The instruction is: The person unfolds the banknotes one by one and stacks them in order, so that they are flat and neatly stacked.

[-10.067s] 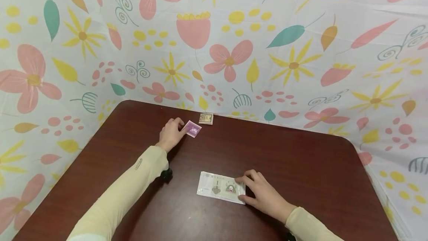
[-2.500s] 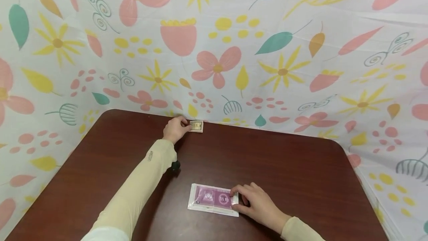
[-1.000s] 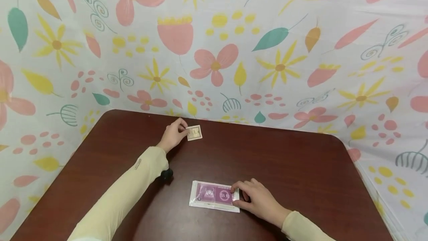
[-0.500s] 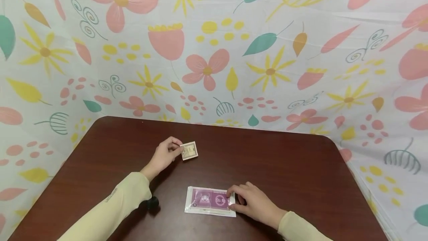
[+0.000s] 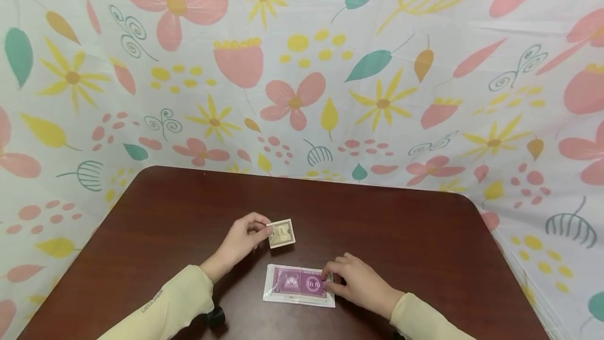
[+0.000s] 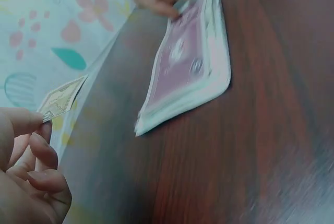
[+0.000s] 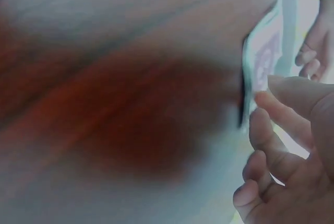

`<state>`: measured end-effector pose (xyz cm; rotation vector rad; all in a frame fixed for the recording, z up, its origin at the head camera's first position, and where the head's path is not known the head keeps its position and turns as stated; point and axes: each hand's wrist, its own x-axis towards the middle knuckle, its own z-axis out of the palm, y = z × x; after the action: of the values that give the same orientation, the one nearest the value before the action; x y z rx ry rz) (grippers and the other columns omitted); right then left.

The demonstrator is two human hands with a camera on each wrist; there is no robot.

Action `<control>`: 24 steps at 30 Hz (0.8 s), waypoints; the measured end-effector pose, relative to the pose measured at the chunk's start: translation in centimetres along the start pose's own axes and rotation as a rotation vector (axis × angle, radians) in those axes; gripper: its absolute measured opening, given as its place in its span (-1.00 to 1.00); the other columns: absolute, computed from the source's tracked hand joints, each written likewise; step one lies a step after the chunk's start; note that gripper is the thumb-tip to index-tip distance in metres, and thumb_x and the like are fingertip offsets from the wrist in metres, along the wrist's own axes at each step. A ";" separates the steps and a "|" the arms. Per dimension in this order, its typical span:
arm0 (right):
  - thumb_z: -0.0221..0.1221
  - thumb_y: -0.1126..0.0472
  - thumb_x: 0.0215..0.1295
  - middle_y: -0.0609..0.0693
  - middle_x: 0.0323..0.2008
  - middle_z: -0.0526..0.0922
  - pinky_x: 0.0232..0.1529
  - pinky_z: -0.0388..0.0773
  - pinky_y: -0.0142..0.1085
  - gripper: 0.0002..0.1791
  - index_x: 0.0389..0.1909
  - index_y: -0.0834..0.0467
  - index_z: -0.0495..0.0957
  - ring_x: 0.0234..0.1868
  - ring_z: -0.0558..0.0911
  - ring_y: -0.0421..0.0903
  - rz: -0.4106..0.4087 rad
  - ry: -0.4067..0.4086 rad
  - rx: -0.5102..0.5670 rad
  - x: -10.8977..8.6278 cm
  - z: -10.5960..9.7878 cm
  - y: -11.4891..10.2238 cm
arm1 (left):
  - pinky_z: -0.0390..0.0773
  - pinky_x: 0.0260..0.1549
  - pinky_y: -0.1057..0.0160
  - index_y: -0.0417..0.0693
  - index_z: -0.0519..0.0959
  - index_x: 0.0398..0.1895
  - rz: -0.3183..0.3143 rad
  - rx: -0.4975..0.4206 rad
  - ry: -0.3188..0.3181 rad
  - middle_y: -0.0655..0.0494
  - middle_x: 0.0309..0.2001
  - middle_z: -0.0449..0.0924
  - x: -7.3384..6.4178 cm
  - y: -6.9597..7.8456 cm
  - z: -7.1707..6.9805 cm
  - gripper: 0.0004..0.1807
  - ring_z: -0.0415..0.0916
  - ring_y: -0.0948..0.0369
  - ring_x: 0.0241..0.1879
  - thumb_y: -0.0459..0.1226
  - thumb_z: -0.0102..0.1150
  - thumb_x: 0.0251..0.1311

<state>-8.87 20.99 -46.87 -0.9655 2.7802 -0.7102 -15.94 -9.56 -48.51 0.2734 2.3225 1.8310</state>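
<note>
In the head view my left hand (image 5: 243, 239) pinches a small yellow-brown banknote (image 5: 282, 234), squarish as if folded, between thumb and fingers above the table. The left wrist view shows this small banknote (image 6: 63, 96) held by its corner, clear of the tabletop. Nearer the front lies a stack of banknotes (image 5: 288, 281) in clear, white-edged sleeves, a purple one on top. My right hand (image 5: 360, 283) holds the stack's right end between thumb and forefinger. In the right wrist view, the thumb partly hides the stack (image 7: 263, 51), and the other fingers are curled loosely.
The dark reddish-brown table (image 5: 401, 235) has rounded far corners. A white cloth (image 5: 302, 77) with flowers and leaves hangs behind and at both sides. A black device (image 5: 216, 317) sits at my left wrist.
Earlier a purple folded piece was in my left hand; a purple banknote now tops the stack. My left hand has since taken the brown banknote from the far edge and brought it nearer.
</note>
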 end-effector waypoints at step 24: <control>0.35 0.29 0.37 -0.15 -0.30 0.74 -0.24 0.65 -0.31 -0.85 -0.09 0.11 0.66 -0.31 0.66 -0.31 0.129 0.265 0.144 4.6 -0.8 -2.1 | 0.43 -0.54 0.37 -0.07 0.61 -0.35 0.087 0.131 0.002 0.12 -0.45 0.71 -1.7 1.9 3.4 -0.86 0.47 0.32 -0.61 -0.31 0.44 0.24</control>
<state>-11.52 17.10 -45.00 -0.7037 2.9270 -1.0719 -13.40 -6.31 -47.43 0.3962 2.4723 1.7193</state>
